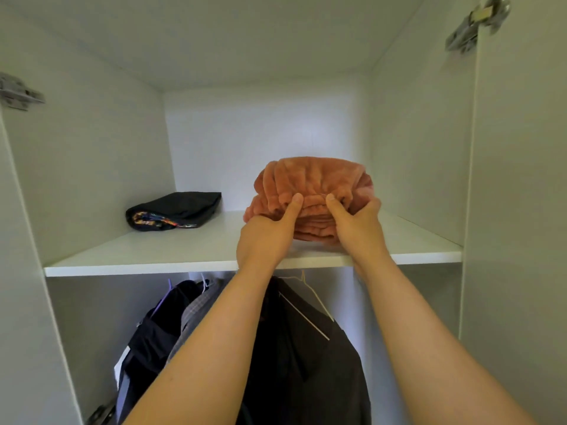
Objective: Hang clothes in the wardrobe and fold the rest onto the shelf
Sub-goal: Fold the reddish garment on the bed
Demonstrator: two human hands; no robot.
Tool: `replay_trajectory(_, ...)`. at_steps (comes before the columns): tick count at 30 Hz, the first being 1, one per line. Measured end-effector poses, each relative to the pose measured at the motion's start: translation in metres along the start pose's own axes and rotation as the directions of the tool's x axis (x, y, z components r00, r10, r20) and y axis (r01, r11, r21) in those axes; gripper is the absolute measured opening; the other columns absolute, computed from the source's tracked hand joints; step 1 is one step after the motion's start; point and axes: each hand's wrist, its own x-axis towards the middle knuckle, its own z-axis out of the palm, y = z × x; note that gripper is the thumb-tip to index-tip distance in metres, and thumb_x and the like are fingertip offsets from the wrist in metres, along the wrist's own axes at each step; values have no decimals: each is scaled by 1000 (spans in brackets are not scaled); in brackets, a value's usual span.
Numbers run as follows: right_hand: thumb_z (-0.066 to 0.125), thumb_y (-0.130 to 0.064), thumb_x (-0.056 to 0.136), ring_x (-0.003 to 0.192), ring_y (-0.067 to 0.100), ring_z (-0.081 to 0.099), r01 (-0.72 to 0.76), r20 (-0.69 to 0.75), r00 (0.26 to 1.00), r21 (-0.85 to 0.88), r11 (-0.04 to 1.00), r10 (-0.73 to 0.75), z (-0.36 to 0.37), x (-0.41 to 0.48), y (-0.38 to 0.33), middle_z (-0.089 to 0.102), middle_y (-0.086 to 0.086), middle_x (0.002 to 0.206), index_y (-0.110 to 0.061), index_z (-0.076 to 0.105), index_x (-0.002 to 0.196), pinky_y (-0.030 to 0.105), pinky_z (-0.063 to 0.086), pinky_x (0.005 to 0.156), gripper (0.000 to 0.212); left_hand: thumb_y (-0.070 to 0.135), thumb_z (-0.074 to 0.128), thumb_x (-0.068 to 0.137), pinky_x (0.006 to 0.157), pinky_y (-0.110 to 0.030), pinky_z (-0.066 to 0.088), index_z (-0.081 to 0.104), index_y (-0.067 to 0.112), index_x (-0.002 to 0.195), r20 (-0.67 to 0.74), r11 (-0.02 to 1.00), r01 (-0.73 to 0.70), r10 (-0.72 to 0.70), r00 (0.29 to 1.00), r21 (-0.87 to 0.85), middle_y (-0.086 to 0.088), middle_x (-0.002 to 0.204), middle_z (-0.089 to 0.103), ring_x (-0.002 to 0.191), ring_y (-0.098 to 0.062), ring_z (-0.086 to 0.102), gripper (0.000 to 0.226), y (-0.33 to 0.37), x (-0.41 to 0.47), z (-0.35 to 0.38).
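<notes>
I have one view only, the wide-angle head camera. It faces straight into the white wardrobe (260, 133), close in, both forearms (214, 348) reaching up from the bottom edge. It sits just higher than the shelf (153, 250), so I see its top around the fingers (295, 201) and hanging clothes (306, 348) below them.

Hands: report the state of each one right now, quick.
Left hand: closed, gripping the folded orange fleece garment on the shelf.
Right hand: closed, gripping the same garment from its other side.
</notes>
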Motion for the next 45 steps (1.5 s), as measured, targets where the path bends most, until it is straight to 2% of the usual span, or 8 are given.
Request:
replay_trajectory(2, 65, -54, 91, 80, 13, 64, -68, 94, 992, -128, 990, 80, 8, 12, -5, 60, 0, 116, -13, 27, 141, 20, 54, 50, 75, 98, 29, 73, 84, -37, 48, 63, 31, 117, 22, 971, 4, -10, 1000, 240, -1, 102, 68, 106, -28, 64, 88, -7, 16, -14)
replay_trajectory(6, 66, -58, 86, 126, 38, 50, 32, 106, 994, -598, 801, 39, 26, 35, -2, 28, 16, 156, -29, -6, 157, 46, 48, 93, 105, 90, 47, 76, 65, -34, 46, 65, 16, 86, -184, 810, -115, 265, 947, 575, -1, 89, 67, 86, -26, 63, 77, -7, 36, -37)
replay_trajectory(11, 68, -39, 91, 146, 39, 20, 337, 334, 937, -776, 533, -106, 39, 60, 5, -13, 1, 167, -50, -11, 155, 54, 38, 108, 102, 71, 72, 60, 120, -51, 25, 32, 30, 153, 311, 532, -639, 580, 753, 556, -3, 163, 21, 152, -30, 16, 109, -19, 85, -29)
replay_trajectory(20, 72, -36, 90, 113, 33, 60, 456, 540, 827, -808, 372, 158, 89, 131, 4, 52, 16, 137, -16, 11, 158, 43, 51, 99, 93, 71, 63, 83, 97, -46, 48, 10, 18, 158, 481, 389, -579, 327, 814, 716, -6, 148, 38, 123, -30, 53, 106, -64, 166, 5)
replay_trajectory(31, 54, -25, 100, 129, 47, 44, 488, 586, 800, -759, 430, 127, 179, 196, 80, 40, 22, 143, -15, 23, 151, 53, 42, 105, 61, 31, 57, 94, 100, -48, 46, -3, 34, 160, 351, 463, -414, 219, 910, 784, -4, 158, 21, 132, -32, 40, 89, -129, 246, 14)
replay_trajectory(37, 42, -18, 98, 133, 42, 34, 401, 391, 916, -887, 231, -90, 199, 194, 87, 28, 24, 153, -12, 47, 141, 50, 36, 103, 44, 27, 65, 84, 96, -46, 50, 32, 32, 156, 238, 619, -415, 350, 906, 667, 0, 149, 39, 127, -30, 48, 79, -127, 252, 6)
replay_trajectory(42, 50, -17, 97, 138, 44, 37, 252, 352, 919, -872, 419, 178, 205, 195, 77, 31, 23, 156, -17, 10, 161, 54, 43, 106, 75, 23, 64, 88, 110, -38, 42, 28, 23, 159, 295, 732, -411, 291, 910, 543, -3, 151, 41, 131, -27, 49, 80, -125, 253, 6)
replay_trajectory(45, 59, -26, 88, 133, 40, 43, 240, 318, 939, -879, 412, 131, 206, 193, 79, 38, 18, 150, -14, 38, 149, 49, 43, 101, 66, 20, 62, 91, 122, -35, 29, 16, 21, 162, 417, 763, -383, 164, 894, 521, -2, 168, 19, 151, -22, 26, 85, -129, 252, 9)
